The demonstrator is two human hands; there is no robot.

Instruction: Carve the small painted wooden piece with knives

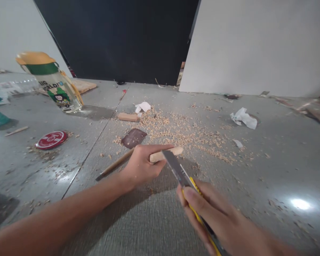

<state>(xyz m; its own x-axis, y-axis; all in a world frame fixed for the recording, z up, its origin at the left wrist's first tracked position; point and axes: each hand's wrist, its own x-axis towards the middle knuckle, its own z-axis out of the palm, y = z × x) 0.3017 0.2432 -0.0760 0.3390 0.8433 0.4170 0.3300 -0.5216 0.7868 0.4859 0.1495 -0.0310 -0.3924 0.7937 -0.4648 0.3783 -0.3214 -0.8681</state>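
Pale wooden stick [157, 156] crosswise in the left hand [143, 163]

I see room right of the right hand [216, 213]; the bottle [54, 83] blocks far left, blurry scraps [319, 115] maybe far right.

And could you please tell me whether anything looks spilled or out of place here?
Yes: pale shavings lie scattered over the grey surface beyond the left hand, and a crumpled white scrap lies farther right, making everything look untidy.
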